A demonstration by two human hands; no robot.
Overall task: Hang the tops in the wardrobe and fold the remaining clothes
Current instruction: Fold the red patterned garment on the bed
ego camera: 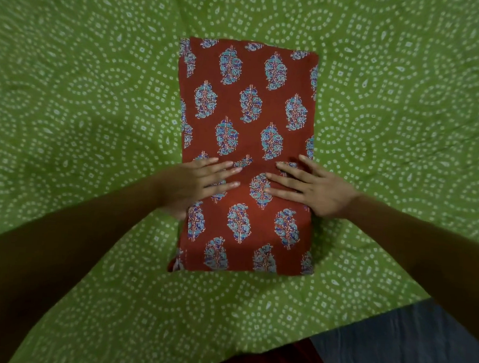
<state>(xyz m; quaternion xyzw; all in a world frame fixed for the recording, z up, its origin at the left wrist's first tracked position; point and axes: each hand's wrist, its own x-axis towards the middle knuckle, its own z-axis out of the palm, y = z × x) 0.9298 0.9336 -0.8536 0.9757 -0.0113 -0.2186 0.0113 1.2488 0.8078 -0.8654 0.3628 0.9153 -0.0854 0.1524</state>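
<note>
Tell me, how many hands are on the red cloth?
2. The left hand lies flat on the red cloth near its left edge; the right hand lies flat near its right edge. None seem hidden.

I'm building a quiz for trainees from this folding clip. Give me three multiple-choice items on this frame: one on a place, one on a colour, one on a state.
1. Where does the folded garment lie?
A. on the green bedsheet
B. on a hanger
C. in a drawer

2. What is the garment's ground colour?
A. yellow
B. rust red, with blue-teal motifs
C. plain white

3. What are the hands doing?
A. pinching a corner and lifting it
B. both resting off the cloth
C. lying flat, fingers spread, on the cloth

Answers:
1 A: the dotted green sheet shows on all sides of the garment.
2 B: red cloth carries rows of blue-teal leaf-like prints.
3 C: the left hand and right hand both press open palms on the nearer half of the neat rectangle, gripping nothing.
</note>
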